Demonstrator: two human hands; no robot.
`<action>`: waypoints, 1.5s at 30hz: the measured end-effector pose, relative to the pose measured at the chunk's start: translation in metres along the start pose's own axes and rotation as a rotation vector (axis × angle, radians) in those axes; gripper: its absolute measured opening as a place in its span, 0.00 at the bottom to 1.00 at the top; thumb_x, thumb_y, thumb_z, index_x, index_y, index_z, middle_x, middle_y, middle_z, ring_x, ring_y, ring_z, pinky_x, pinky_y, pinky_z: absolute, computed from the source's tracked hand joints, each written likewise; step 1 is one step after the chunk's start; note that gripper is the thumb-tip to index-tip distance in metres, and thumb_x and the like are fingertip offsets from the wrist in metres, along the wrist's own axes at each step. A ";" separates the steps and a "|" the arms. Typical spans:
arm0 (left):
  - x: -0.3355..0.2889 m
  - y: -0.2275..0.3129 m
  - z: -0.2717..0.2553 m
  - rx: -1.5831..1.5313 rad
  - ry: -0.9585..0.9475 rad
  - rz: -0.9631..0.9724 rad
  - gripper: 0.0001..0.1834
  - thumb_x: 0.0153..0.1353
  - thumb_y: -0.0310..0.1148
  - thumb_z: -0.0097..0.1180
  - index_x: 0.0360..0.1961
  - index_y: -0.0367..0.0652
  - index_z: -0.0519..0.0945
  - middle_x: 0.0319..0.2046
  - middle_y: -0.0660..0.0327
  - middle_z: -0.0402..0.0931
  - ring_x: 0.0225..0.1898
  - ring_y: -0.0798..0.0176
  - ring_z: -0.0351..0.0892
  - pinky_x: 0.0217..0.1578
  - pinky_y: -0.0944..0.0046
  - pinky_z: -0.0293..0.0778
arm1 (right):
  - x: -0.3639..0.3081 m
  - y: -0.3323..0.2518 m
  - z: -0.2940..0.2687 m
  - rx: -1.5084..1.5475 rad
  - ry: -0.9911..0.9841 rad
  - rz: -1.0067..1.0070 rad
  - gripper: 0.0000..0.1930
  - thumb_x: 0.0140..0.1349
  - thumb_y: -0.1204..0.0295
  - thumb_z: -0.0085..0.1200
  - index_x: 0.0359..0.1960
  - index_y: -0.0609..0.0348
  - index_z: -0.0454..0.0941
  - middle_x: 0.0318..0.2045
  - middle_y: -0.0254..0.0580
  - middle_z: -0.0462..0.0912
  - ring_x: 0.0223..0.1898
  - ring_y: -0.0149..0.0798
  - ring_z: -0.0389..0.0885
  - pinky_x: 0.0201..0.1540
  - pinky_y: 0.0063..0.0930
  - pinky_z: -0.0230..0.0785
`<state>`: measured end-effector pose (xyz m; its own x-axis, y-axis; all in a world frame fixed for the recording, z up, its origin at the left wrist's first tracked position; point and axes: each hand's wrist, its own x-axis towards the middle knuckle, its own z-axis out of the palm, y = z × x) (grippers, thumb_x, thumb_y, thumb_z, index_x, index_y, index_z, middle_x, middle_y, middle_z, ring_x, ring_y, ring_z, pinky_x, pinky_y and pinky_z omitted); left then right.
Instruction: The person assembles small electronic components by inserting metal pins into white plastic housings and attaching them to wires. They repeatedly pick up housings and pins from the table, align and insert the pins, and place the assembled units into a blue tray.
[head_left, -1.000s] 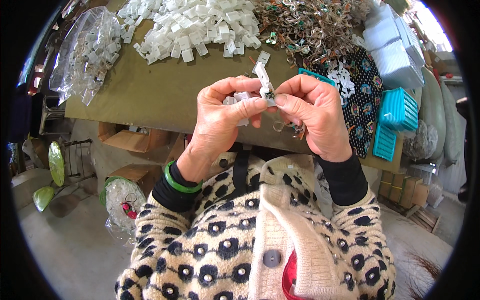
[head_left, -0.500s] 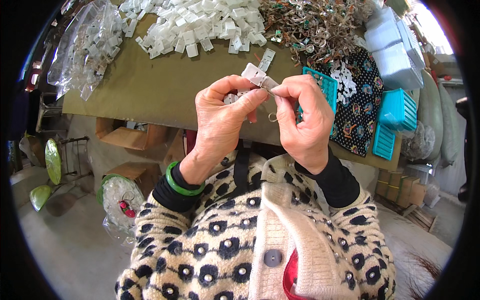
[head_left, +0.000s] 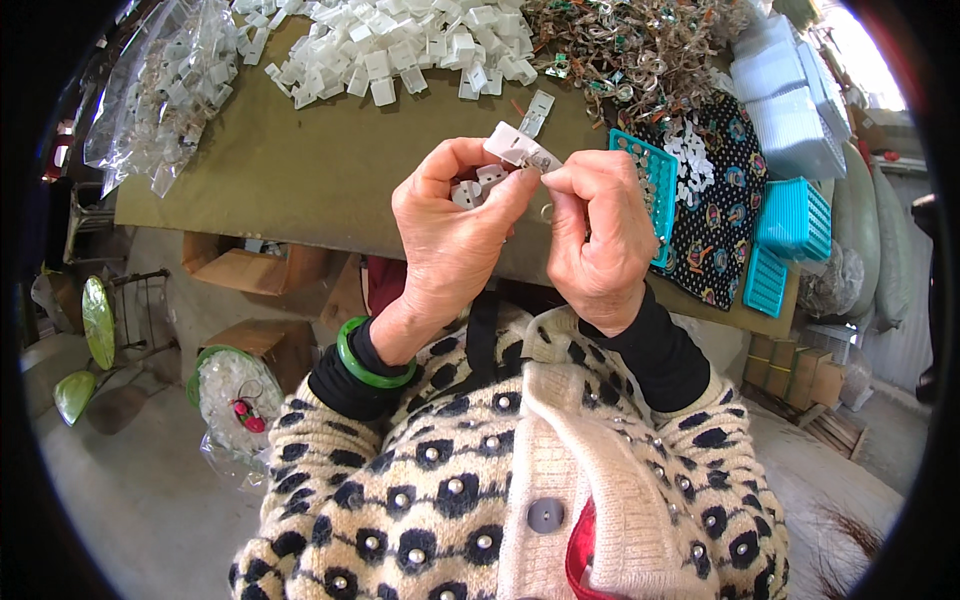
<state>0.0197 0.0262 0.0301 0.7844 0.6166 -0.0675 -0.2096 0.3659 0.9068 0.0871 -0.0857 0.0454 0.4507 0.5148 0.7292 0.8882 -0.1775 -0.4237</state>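
Observation:
A small white plastic casing [head_left: 512, 143] is pinched between the thumb and fingers of my left hand [head_left: 450, 220], above the table's near edge. My right hand [head_left: 602, 235] is closed at the casing's right end, its thumb and index finger pressed together on something too small to make out. Beside the right thumb hangs a thin looped wire [head_left: 546, 212]. Small grey inner parts show in the open casing. More white casing pieces [head_left: 468, 193] appear behind my left thumb; whether the hand holds them cannot be told. A flat pale casing [head_left: 537, 112] lies just beyond.
White casings [head_left: 400, 50] are heaped at the back, beside tangled wired parts [head_left: 630, 50]. A teal basket [head_left: 655, 170] with small round pieces and white flat pieces [head_left: 690, 165] lie right. A clear bag [head_left: 170, 90] stands left. Teal baskets [head_left: 797, 220] stack far right.
The casing has turned slightly, showing more of its inside. My right hand has shifted a little left and down, and more white pieces show behind my left thumb.

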 end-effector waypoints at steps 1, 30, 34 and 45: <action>0.001 0.001 0.000 -0.071 -0.003 -0.059 0.08 0.55 0.22 0.66 0.34 0.36 0.79 0.26 0.66 0.79 0.22 0.77 0.74 0.20 0.76 0.69 | 0.000 -0.001 0.000 0.028 0.010 0.029 0.10 0.55 0.89 0.56 0.37 0.63 0.75 0.32 0.42 0.77 0.30 0.38 0.76 0.31 0.25 0.69; 0.026 0.004 0.004 -0.515 -0.171 -0.315 0.11 0.62 0.23 0.58 0.46 0.34 0.77 0.37 0.56 0.82 0.35 0.61 0.84 0.33 0.62 0.85 | 0.002 0.013 -0.003 0.866 -0.012 0.951 0.07 0.66 0.79 0.54 0.44 0.64 0.72 0.35 0.35 0.80 0.33 0.23 0.77 0.38 0.16 0.71; 0.026 0.001 0.006 -0.513 -0.186 -0.307 0.10 0.63 0.23 0.57 0.46 0.32 0.77 0.38 0.54 0.82 0.36 0.58 0.85 0.38 0.59 0.85 | 0.003 0.012 -0.007 0.866 0.006 0.923 0.10 0.66 0.81 0.49 0.48 0.65 0.71 0.38 0.37 0.81 0.37 0.26 0.80 0.45 0.21 0.72; 0.008 -0.009 0.015 -0.182 -0.177 -0.014 0.07 0.59 0.19 0.62 0.39 0.34 0.81 0.31 0.67 0.76 0.33 0.75 0.73 0.35 0.74 0.71 | 0.010 0.008 -0.014 0.893 -0.035 0.993 0.08 0.60 0.81 0.49 0.42 0.64 0.72 0.35 0.35 0.77 0.34 0.25 0.74 0.37 0.20 0.67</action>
<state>0.0364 0.0173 0.0273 0.8745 0.4849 0.0084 -0.2865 0.5028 0.8156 0.1000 -0.0941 0.0567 0.8536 0.5114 -0.0995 -0.1811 0.1123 -0.9770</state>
